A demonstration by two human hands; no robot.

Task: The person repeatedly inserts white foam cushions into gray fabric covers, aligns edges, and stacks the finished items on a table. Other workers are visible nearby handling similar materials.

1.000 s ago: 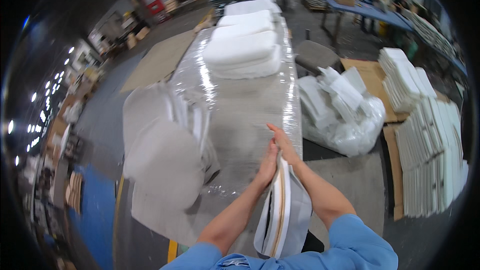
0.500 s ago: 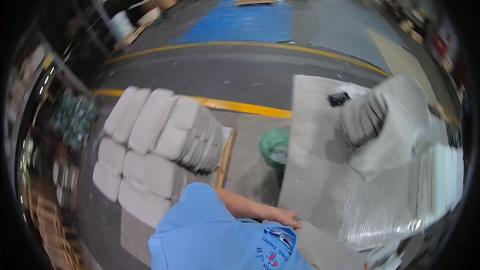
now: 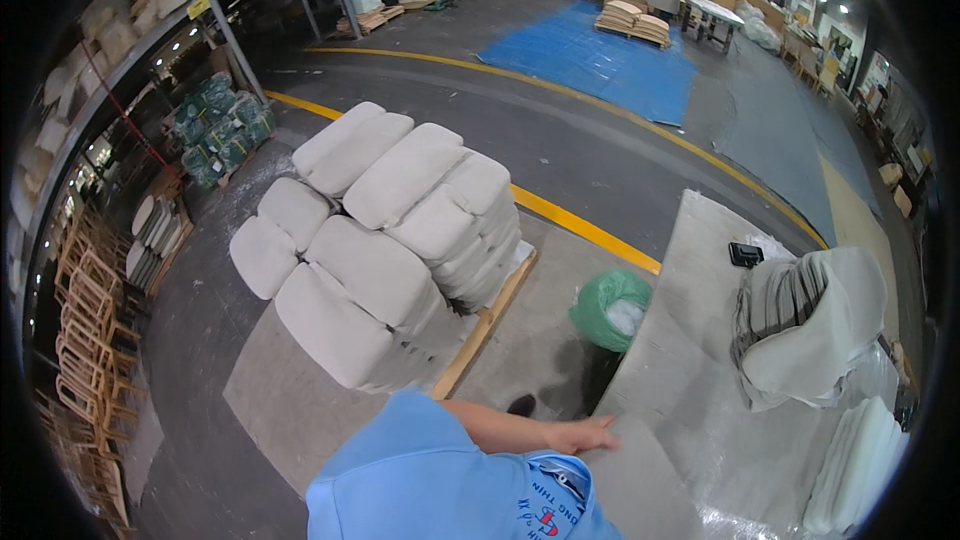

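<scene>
Left arm [image 3: 505, 427] bent, bare forearm crossing in front of blue-shirted torso [image 3: 450, 490]. Left hand [image 3: 582, 435] near table's [image 3: 690, 340] left edge, fingers pointing right, grip unclear. Right hand out of view.

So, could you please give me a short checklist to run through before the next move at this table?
1. Left grip secure on the grey piece: cannot tell; the hand is at its edge, but the finger contact is unclear.
2. Right grip in view: not ok, it is out of the picture.
3. Floor gap between table and cushion stacks unobstructed: not ok, a green bag stands there.
4. Cushion stacks standing: ok, several side by side, none toppled.
5. Black object away from the left hand: ok, it lies beside the grey pile farther along the table.
</scene>
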